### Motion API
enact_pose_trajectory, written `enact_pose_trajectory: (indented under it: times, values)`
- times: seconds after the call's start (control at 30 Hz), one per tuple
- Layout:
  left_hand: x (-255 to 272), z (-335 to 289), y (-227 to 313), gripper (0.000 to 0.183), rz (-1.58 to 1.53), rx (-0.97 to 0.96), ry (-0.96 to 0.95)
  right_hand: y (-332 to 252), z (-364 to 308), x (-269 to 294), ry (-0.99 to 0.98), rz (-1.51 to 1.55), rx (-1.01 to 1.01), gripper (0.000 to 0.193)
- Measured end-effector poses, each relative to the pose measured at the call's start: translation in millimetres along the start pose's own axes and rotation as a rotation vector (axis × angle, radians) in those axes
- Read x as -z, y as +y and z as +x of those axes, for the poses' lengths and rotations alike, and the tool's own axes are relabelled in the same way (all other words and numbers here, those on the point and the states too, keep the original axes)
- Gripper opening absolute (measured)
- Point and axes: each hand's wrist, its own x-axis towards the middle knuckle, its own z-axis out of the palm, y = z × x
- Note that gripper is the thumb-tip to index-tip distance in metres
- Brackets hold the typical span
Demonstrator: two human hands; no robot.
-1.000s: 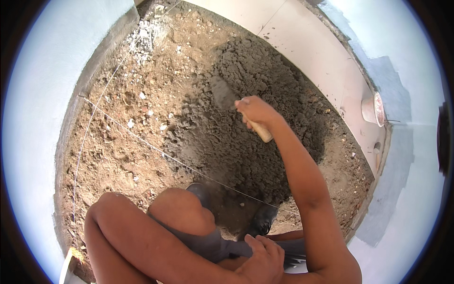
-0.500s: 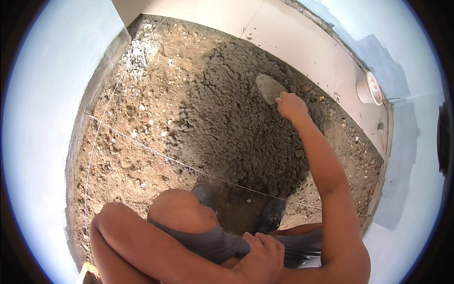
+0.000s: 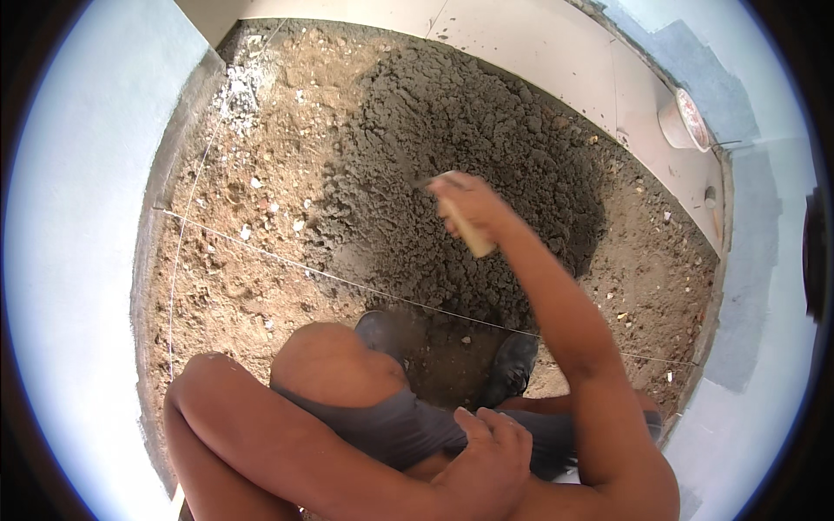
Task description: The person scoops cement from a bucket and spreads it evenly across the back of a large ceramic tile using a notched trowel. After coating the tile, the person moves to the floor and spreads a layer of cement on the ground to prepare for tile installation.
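My right hand (image 3: 473, 208) is closed around the pale wooden handle of a trowel (image 3: 472, 236), held over the middle of a patch of wet grey mortar (image 3: 391, 113). Only a thin dark bit of the trowel's metal shows past my fingers; the blade is mostly hidden or edge-on. The mortar is rough and lumpy, spread over broken ground. My left hand (image 3: 495, 456) rests on my lap against the grey shorts (image 3: 373, 430), its fingers loosely extended and holding nothing I can see.
A taut white string (image 3: 373, 288) crosses low in front of my dark boots (image 3: 512, 360); another runs along the left. Rubble-strewn soil (image 3: 252, 260) borders the mortar. On the pale tiled floor (image 3: 556, 56) stand a white bucket (image 3: 684, 122) and, lower, a small hand tool (image 3: 711, 207). Blue walls flank both sides.
My right hand has drawn the trowel back leftward and nearer from the mortar's far right, turning it so the handle shows and the blade's face no longer does. My left hand stays on my lap.
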Motion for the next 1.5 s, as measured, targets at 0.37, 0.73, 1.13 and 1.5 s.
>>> enact_pose_trajectory:
  times: [0.37,0.73,1.13,1.5]
  values:
    - [22.2,-5.8,-6.5,0.047,0.001,-0.079,-0.031,60.2,-33.8,127.9,0.518,0.086,-0.040,0.032]
    - [22.3,7.7,5.4,0.046,0.055,-0.012,-0.090,99.4,-69.9,8.1,-0.269,-0.215,-0.130,0.036]
    - [22.4,18.0,4.8,0.043,0.042,0.047,-0.107,113.8,-159.2,121.1,-0.057,-0.556,-0.104,0.048]
    - [14.6,33.6,-1.8,0.040,0.094,0.041,-0.047,143.3,-202.4,232.6,0.298,-0.553,-0.022,0.052]
